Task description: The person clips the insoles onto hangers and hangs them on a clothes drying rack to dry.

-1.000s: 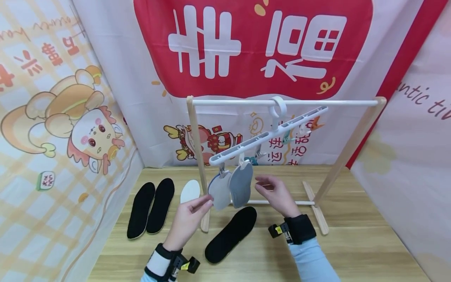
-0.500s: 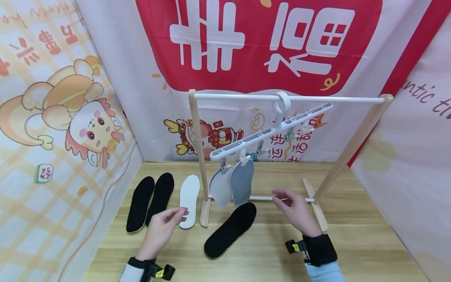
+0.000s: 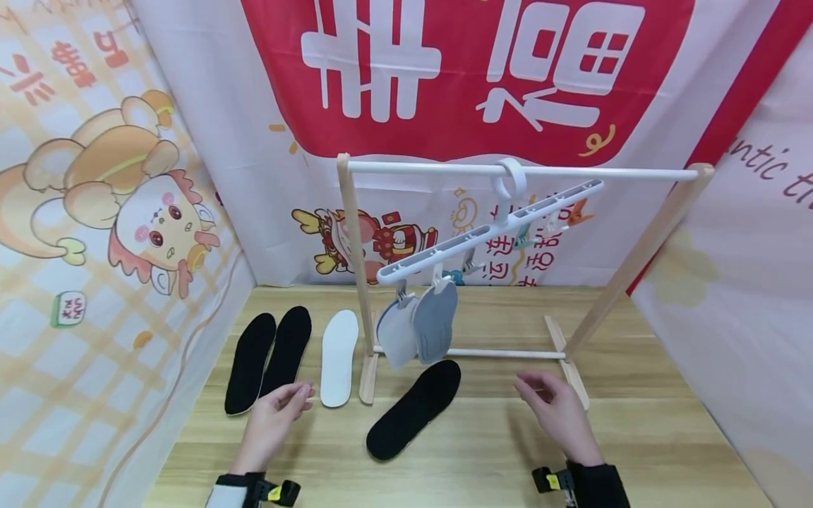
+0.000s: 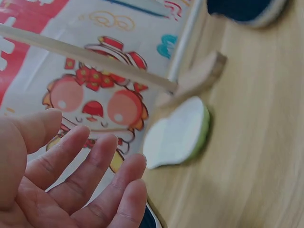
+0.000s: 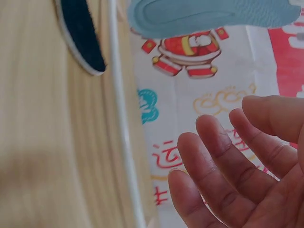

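Note:
My left hand (image 3: 272,423) hovers over the table at the left with relaxed fingers and holds nothing. Nearest to it are a white insole (image 3: 339,360) and two black insoles (image 3: 250,364) lying side by side. My right hand (image 3: 559,411), also relaxed and holding nothing, is at the right in front of the rack's foot. Between the hands a single black insole (image 3: 413,410) lies slantwise. Two grey insoles (image 3: 435,322) dangle from clips at the near end of a white clip hanger (image 3: 489,233), which tilts from the rack's top bar.
The drying rack (image 3: 638,264) has wooden legs and white bars, and stands across the table (image 3: 483,451). Several unused clips (image 3: 522,236) hang along the hanger's farther part. Printed cloth walls (image 3: 273,42) enclose the back and both sides.
Both hands have drawn back from the hanging grey insoles, the left toward the lower left, the right toward the lower right. The insoles stay clipped, and the head view has shifted slightly.

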{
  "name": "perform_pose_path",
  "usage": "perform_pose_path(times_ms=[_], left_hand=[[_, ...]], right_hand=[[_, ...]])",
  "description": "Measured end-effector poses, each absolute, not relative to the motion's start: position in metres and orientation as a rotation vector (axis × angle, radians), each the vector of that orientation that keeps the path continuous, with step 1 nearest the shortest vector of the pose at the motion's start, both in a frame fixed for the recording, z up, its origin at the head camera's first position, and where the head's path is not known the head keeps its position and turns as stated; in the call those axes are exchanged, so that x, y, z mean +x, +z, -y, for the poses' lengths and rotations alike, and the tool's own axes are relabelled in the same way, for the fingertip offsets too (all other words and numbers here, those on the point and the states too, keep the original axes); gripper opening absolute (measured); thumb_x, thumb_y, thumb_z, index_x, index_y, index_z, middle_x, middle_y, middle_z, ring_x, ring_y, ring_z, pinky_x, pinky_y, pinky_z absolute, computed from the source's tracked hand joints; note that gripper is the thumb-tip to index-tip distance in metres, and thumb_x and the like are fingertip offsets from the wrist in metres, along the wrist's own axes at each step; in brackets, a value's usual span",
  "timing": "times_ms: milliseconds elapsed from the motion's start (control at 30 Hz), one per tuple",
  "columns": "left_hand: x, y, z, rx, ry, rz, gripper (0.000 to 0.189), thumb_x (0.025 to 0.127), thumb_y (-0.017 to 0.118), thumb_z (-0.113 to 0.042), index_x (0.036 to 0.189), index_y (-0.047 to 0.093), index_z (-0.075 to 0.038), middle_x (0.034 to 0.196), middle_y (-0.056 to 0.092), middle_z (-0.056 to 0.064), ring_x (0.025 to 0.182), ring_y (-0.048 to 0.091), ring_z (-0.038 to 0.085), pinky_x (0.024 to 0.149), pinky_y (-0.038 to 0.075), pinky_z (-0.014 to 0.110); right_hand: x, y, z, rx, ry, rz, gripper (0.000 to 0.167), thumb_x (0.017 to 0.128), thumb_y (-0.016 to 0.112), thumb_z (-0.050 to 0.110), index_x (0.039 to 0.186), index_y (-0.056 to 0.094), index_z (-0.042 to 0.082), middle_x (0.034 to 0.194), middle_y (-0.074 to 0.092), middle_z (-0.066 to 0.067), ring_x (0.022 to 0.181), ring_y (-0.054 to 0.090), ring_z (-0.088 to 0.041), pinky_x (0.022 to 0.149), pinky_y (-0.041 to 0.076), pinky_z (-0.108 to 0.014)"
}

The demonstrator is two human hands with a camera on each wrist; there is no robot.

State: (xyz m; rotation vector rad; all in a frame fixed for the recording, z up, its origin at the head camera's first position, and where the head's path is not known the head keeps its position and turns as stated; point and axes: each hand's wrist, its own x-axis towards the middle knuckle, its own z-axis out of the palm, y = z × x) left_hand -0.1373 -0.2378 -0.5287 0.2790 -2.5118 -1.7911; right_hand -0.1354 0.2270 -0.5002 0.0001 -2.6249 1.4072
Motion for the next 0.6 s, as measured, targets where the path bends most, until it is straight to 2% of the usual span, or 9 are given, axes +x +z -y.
perform_pose_path(times_ms=[233, 400, 500, 600], left_hand=[[-0.165, -0.534, 0.266, 0.354, -1.569, 2.652, 0.044, 0.101, 0.058, -0.036, 0.127, 0.064, -0.002, 0.114, 0.070, 0.016, 0.096, 0.068, 0.026, 0.076, 0.056, 0.028], [-0.195, -0.532, 0.290, 0.328, -1.351, 2.738, 0.050, 0.101, 0.055, -0.041, 0.132, 0.060, -0.001, 0.121, 0.066, 0.020, 0.106, 0.064, 0.032, 0.087, 0.052, 0.043], [-0.215, -0.533, 0.301, 0.313, -1.282, 2.772, 0.055, 0.102, 0.054, -0.040, 0.136, 0.054, 0.004, 0.125, 0.061, 0.026, 0.116, 0.057, 0.039, 0.096, 0.046, 0.051], [-0.235, -0.535, 0.309, 0.307, -1.221, 2.818, 0.058, 0.102, 0.054, -0.038, 0.138, 0.050, 0.008, 0.125, 0.058, 0.029, 0.118, 0.053, 0.044, 0.097, 0.043, 0.055]], right_hand=[[-0.123, -0.513, -0.243, -0.004, 1.443, 2.548, 0.017, 0.094, 0.068, 0.006, 0.111, 0.070, 0.003, 0.100, 0.071, -0.010, 0.083, 0.068, -0.014, 0.073, 0.055, -0.023], [-0.119, -0.514, -0.250, -0.076, 1.407, 2.595, 0.019, 0.095, 0.067, 0.008, 0.112, 0.069, 0.002, 0.098, 0.071, -0.007, 0.081, 0.067, -0.011, 0.073, 0.055, -0.023], [-0.119, -0.513, -0.252, -0.111, 1.411, 2.616, 0.019, 0.096, 0.067, 0.009, 0.113, 0.069, 0.002, 0.098, 0.071, -0.007, 0.082, 0.067, -0.013, 0.073, 0.055, -0.024], [-0.119, -0.511, -0.252, -0.134, 1.427, 2.628, 0.020, 0.096, 0.066, 0.011, 0.114, 0.069, 0.003, 0.099, 0.071, -0.008, 0.084, 0.068, -0.014, 0.074, 0.055, -0.024]])
